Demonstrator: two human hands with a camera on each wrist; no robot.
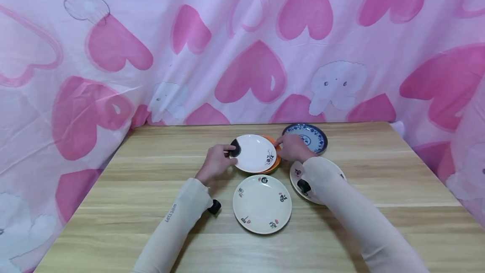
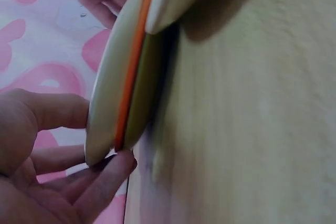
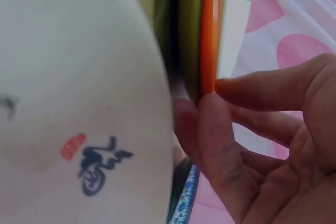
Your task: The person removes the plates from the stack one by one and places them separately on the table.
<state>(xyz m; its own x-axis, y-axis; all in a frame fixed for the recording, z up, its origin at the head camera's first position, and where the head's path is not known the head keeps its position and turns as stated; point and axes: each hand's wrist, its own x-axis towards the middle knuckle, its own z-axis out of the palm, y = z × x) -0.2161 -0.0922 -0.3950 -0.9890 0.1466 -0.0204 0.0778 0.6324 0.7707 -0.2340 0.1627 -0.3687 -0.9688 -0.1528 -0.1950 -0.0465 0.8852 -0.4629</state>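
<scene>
My left hand [image 1: 217,162] pinches the left edge of a white plate [image 1: 253,153] with a black patch and a dark floral sprig. Thumb above and fingers below show in the left wrist view. Beneath it lies an orange plate [image 1: 279,162], shifted slightly to the right. Under that, an olive-green plate [image 2: 144,87] forms the bottom of the stack. On the stack's right side, my right hand [image 1: 294,147] pinches the orange plate's rim, its fingertips also close to the olive-green plate's edge.
A cream plate [image 1: 262,205] with small printed figures lies in front of the stack. Another printed plate [image 1: 329,167] sits partly hidden under my right forearm. The blue-and-white patterned plate [image 1: 316,136] is at the back right. A pink heart-print curtain [image 1: 250,73] hangs behind the wooden table [image 1: 132,205].
</scene>
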